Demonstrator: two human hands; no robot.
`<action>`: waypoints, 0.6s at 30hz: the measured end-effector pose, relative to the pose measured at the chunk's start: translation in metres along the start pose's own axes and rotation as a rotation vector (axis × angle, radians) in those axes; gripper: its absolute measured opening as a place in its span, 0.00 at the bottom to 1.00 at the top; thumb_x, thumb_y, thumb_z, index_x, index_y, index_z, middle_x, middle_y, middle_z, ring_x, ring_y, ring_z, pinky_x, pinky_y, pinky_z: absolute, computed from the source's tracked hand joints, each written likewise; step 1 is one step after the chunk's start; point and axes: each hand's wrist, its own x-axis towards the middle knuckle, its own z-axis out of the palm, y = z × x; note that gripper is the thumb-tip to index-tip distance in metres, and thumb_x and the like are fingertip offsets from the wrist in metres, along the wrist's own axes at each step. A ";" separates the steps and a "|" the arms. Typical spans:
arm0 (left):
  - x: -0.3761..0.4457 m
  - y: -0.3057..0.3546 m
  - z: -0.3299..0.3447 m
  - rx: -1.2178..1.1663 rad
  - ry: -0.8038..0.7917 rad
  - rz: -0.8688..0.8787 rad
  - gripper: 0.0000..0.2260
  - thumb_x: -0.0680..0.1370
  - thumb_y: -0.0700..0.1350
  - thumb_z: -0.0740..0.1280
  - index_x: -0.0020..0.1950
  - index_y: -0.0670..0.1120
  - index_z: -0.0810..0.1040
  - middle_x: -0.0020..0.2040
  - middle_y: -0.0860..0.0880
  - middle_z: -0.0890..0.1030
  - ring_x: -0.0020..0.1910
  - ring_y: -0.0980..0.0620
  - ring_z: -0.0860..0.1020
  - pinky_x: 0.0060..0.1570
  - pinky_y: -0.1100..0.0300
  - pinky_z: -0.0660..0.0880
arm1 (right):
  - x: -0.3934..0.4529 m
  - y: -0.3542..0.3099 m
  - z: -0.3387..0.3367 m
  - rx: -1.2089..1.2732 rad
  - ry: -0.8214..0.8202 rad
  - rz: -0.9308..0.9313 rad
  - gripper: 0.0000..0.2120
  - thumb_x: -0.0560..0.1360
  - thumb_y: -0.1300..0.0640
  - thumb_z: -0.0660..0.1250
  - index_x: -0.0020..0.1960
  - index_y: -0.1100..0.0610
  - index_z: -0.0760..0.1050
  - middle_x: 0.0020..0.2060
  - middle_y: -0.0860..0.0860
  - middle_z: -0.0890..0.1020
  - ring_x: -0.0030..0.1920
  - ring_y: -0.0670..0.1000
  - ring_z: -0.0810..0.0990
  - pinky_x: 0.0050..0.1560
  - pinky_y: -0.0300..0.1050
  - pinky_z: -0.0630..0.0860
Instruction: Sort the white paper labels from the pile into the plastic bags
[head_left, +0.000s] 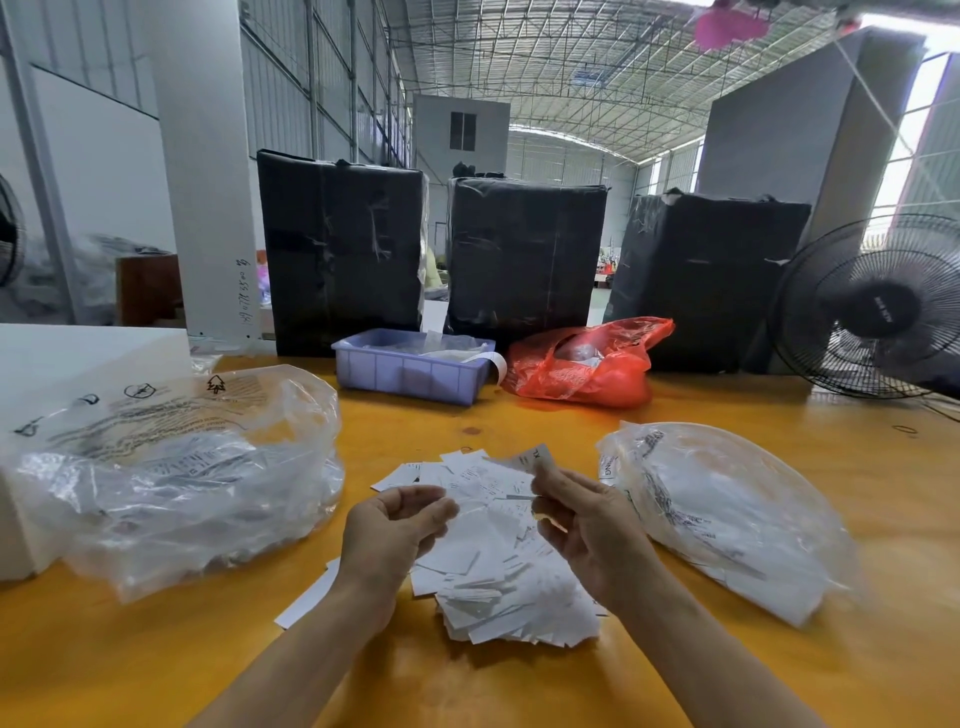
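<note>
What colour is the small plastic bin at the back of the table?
The bin is pale lavender-blue, seen in the head view.

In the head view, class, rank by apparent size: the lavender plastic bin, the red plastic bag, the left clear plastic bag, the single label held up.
1. Left clear plastic bag, though nearest.
2. Red plastic bag and lavender plastic bin: too alike to rank.
3. Held label, pinched by the right hand.
</note>
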 end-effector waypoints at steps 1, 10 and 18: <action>0.000 0.000 0.000 -0.002 -0.001 -0.004 0.09 0.69 0.35 0.74 0.48 0.38 0.80 0.39 0.43 0.83 0.32 0.52 0.77 0.30 0.66 0.73 | 0.001 0.000 0.000 0.016 0.036 0.022 0.05 0.63 0.58 0.73 0.39 0.58 0.83 0.34 0.52 0.80 0.37 0.49 0.76 0.40 0.42 0.72; -0.001 0.002 0.003 -0.016 0.006 -0.023 0.09 0.68 0.35 0.74 0.47 0.39 0.81 0.37 0.46 0.83 0.33 0.52 0.78 0.31 0.66 0.74 | 0.000 0.001 0.002 0.100 0.058 0.103 0.04 0.73 0.62 0.68 0.44 0.63 0.80 0.35 0.58 0.84 0.31 0.50 0.82 0.30 0.37 0.77; -0.004 0.004 0.004 -0.030 -0.010 -0.009 0.10 0.67 0.35 0.74 0.47 0.41 0.81 0.36 0.48 0.84 0.32 0.55 0.79 0.32 0.67 0.75 | 0.002 0.002 0.003 -0.083 0.042 0.021 0.02 0.76 0.63 0.65 0.47 0.60 0.76 0.36 0.56 0.83 0.38 0.52 0.82 0.36 0.43 0.78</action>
